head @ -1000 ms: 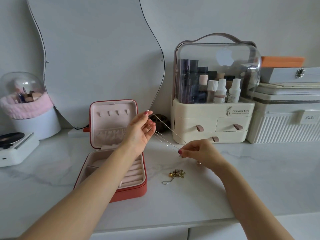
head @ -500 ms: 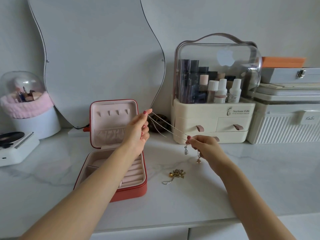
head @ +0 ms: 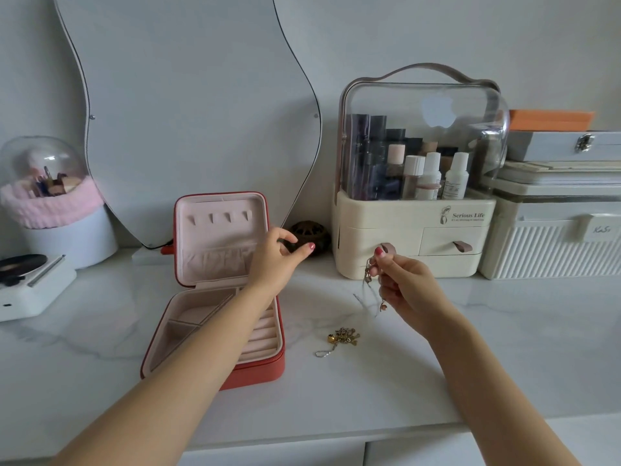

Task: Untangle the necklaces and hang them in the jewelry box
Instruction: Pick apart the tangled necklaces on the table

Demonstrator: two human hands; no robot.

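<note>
A red jewelry box (head: 262, 368) with a pink lining stands open on the marble counter, its lid upright with a row of small hooks (head: 220, 217). My right hand (head: 403, 290) pinches thin silver necklace chains (head: 369, 284) that dangle in a blurred bunch with small pendants. My left hand (head: 275, 260) hovers beside the lid's right edge, fingers apart and empty. A small gold and silver tangle of jewelry (head: 339, 339) lies on the counter between the box and my right arm.
A wavy mirror (head: 188, 105) leans on the wall behind the box. A cream cosmetics organizer (head: 413, 230) stands at the right, with stacked white cases (head: 554, 237) beyond it. A dark round ornament (head: 311, 235) sits behind my left hand. A domed brush holder (head: 50, 203) stands far left.
My left hand has let go of the chains, which were stretched taut between both hands. They now hang loose from my right hand, which has risen slightly.
</note>
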